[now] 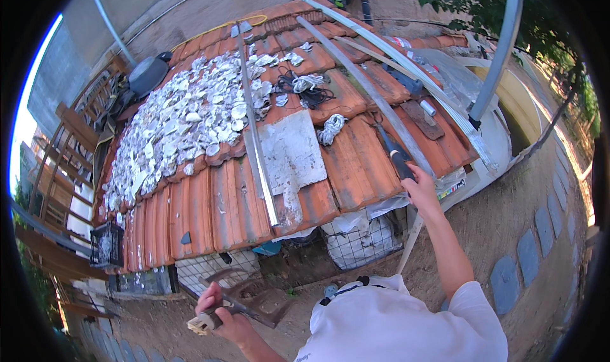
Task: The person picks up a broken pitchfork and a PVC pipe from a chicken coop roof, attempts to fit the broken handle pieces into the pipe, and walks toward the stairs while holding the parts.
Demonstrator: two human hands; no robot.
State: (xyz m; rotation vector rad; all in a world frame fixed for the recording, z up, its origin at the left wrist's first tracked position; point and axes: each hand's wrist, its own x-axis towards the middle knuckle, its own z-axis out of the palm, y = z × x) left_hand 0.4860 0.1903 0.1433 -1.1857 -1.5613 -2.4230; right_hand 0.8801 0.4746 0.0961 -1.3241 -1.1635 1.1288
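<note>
Two grips: our left hand (220, 312) clasps a forked tool (255, 303), lower left; our right hand (420, 183) a black handle (399, 161) (slanting away up-left).

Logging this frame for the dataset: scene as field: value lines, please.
left hand: grips hoe-like tool
right hand: grips black-handled tool; lifted or resting unclear
surface: orange tile roof
roof, left: white shells, spread loose
roof, middle: grey sheet; white rope bundle to its right
</note>
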